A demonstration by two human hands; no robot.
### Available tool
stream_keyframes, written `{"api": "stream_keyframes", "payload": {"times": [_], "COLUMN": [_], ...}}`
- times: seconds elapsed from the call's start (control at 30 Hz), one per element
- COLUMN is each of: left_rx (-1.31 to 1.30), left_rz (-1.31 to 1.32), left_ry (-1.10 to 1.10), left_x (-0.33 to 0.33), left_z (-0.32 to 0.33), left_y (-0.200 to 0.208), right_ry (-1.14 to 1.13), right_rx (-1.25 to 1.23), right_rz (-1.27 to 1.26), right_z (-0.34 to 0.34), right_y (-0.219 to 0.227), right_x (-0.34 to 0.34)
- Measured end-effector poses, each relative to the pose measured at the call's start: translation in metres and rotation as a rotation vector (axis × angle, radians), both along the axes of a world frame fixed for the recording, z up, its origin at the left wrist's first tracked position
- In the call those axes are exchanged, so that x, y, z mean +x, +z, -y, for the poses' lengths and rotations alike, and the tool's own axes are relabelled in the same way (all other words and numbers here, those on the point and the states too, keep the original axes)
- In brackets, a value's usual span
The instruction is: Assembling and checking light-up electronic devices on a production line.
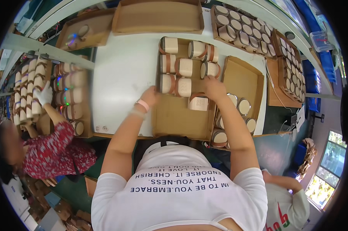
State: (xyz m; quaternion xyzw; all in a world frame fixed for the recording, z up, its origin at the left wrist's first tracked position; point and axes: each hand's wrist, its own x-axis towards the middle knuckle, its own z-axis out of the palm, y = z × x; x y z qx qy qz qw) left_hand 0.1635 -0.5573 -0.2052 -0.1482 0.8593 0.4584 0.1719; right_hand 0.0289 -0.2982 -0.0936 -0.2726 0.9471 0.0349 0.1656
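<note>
In front of me a shallow cardboard tray (183, 122) holds several cream cylinders with brown straps, lying on their sides. My left hand (149, 97) is at the tray's left edge, its fingers closed against the wall. My right hand (215, 89) reaches over the tray's right side. Its fingertips are close to a cream cylinder (208, 71) with a dark end ring; blur hides whether they grip it. Below that hand, another strapped cylinder (198, 103) lies apart from the rows. The near part of the tray shows bare cardboard.
Right of the tray, a second cardboard tray (243, 79) holds upright cylinders, partly behind my right forearm. A full box of cylinders (243, 27) stands at the back right. Another cardboard tray (158, 17) lies at the back. At left, a gloved co-worker's hand (44, 94) touches stacked cylinders.
</note>
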Motion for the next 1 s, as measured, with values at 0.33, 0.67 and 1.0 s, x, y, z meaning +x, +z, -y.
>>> {"api": "stream_keyframes", "payload": {"times": [0.33, 0.67, 1.0], "left_rx": [-0.107, -0.213, -0.357], "left_rz": [-0.398, -0.428, -0.074], "left_ry": [0.206, 0.206, -0.023], "left_x": [-0.091, -0.098, -0.146], "left_z": [0.095, 0.163, 0.19], "left_y": [0.052, 0.094, 0.129], "right_ry": [-0.376, -0.201, -0.334], "right_rx": [-0.263, -0.071, -0.034], "right_rz": [-0.169, -0.203, -0.036], "right_z": [0.138, 0.226, 0.262], "right_y": [-0.002, 0.033, 0.061], "right_x": [-0.098, -0.071, -0.076]}}
